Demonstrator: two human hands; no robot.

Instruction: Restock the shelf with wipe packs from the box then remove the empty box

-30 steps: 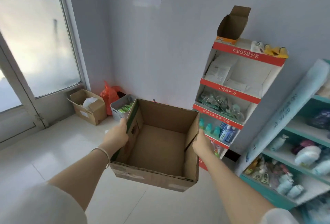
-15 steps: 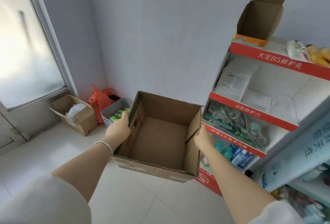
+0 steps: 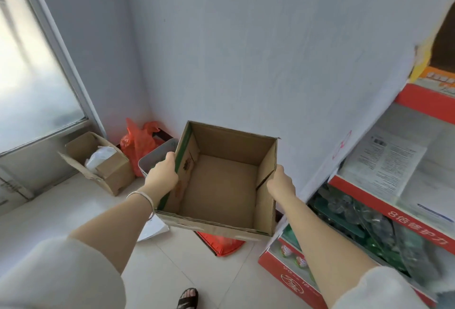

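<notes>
- Presently, I see the cardboard box point(image 3: 221, 185) held clear of the floor point(image 3: 49, 215). Its open top faces the camera and its bare brown bottom is in full view. It hangs in front of the wall, just left of the shelf.
- Left hand point(image 3: 161, 177): it grips the box's left wall at the green-striped top edge. The fingers point(image 3: 170, 159) are curled over that edge and pressed together. A silver bangle point(image 3: 141, 197) sits on the wrist.
- Right hand point(image 3: 280, 183): it clasps the top edge of the right wall, beside a slit in the board. The back of the hand faces me, so I cannot tell how its fingers lie past the edge.
- Shelf point(image 3: 398, 210): a red-fronted display unit along the right side. Its tiers carry printed sheets and clear-wrapped green goods, too blurred to identify.
- Floor, far corner: a smaller open carton point(image 3: 98, 161), a red plastic bag point(image 3: 138, 143) and a grey basket point(image 3: 157, 158). The left hand partly hides the basket.
- Floor, beneath the box: a flat red item point(image 3: 221, 244) and a white sheet point(image 3: 154, 231).
- Floor, near edge: a sandalled foot point(image 3: 188, 297).
</notes>
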